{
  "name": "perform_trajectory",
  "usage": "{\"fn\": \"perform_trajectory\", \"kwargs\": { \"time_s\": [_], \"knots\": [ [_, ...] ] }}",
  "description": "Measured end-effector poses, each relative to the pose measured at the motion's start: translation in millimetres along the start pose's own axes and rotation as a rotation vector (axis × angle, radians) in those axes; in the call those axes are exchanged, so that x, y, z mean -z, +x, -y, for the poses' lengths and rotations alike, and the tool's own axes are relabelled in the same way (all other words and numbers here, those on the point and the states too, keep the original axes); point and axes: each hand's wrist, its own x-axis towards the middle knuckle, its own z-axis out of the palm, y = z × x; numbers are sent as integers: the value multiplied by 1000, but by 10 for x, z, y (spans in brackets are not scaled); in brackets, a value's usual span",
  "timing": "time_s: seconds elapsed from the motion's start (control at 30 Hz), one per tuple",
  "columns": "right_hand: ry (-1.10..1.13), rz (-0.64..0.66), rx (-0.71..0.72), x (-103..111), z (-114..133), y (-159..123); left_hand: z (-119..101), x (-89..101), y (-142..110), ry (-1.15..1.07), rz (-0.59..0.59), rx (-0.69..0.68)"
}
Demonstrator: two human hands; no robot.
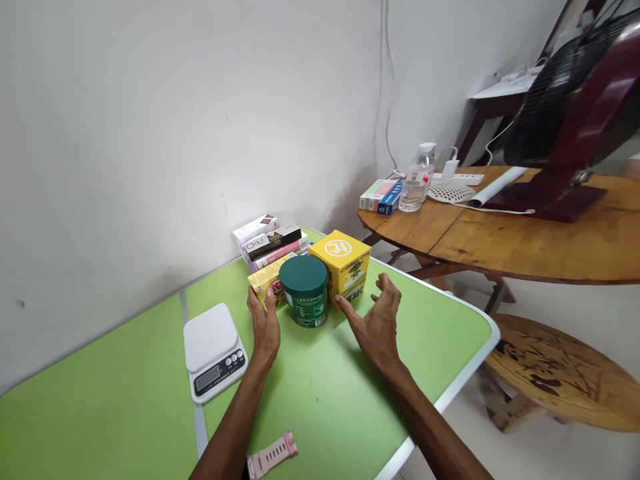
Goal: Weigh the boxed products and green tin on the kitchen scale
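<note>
My left hand [265, 325] is at the front left of a group of packages, fingers stretched out beside a small yellow box [273, 275]; whether it touches the box I cannot tell. My right hand [377, 320] is spread at the front right, near a yellow cube-shaped box [345, 267] with a white round logo, and holds nothing. Between the hands stands a green tub [305, 293] with a dark green lid, upright against both boxes. Behind them lie a black-and-white box [274, 243], a pink box [280, 255] and a white box [254, 229].
A white kitchen scale [213, 343] sits left of my left hand. A pink watch strap [273, 457] lies near the front of the green table [320, 407]. At right, a wooden table [480, 233] bears a water bottle [417, 180], small boxes [383, 195] and a fan [565, 133].
</note>
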Motion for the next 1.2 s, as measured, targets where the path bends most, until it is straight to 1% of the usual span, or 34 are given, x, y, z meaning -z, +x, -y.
{"fn": "perform_trajectory", "kwargs": {
  "time_s": [0.07,0.17,0.23,0.27,0.33,0.4,0.47,0.5,0.53,0.6,0.63,0.7,0.77,0.87,0.93,1.0,1.1,1.2],
  "knots": [
    [7,56,-24,-50,-109,97,-36,-8,0,-20,24,55],
    [29,123,-57,-119,-229,214,-72,-6,34,-60,119,34],
    [47,152,-79,-151,-272,262,-86,4,34,-63,155,61],
    [53,166,-89,-163,-284,278,-100,13,11,-57,150,90],
    [65,196,-105,-181,-299,301,-156,37,-103,-32,88,105],
    [77,218,-107,-195,-305,319,-250,62,-308,1,-5,12],
    [84,230,-91,-203,-302,339,-358,72,-573,33,-56,-155],
    [78,232,-89,-202,-294,349,-405,67,-711,42,-44,-230],
    [65,230,-96,-194,-283,355,-442,53,-843,42,1,-287],
    [28,214,-130,-152,-249,352,-482,-2,-1061,17,156,-338],
    [12,202,-146,-113,-229,337,-487,-42,-1138,-3,247,-328],
    [-5,180,-155,3,-193,267,-486,-145,-1221,-48,393,-249],
    [-20,162,-157,168,-170,139,-493,-268,-1222,-87,466,-124],
    [-40,147,-174,475,-174,-121,-548,-460,-1145,-128,522,41],
    [-15,180,-163,692,-196,-276,-601,-571,-1087,-151,548,80],
    [40,257,-140,894,-215,-366,-648,-657,-1039,-182,550,75],
    [121,351,-159,1126,-197,-364,-696,-735,-989,-214,513,50],
    [160,449,-185,1251,-127,-327,-727,-718,-985,-193,474,26]
  ]
}}
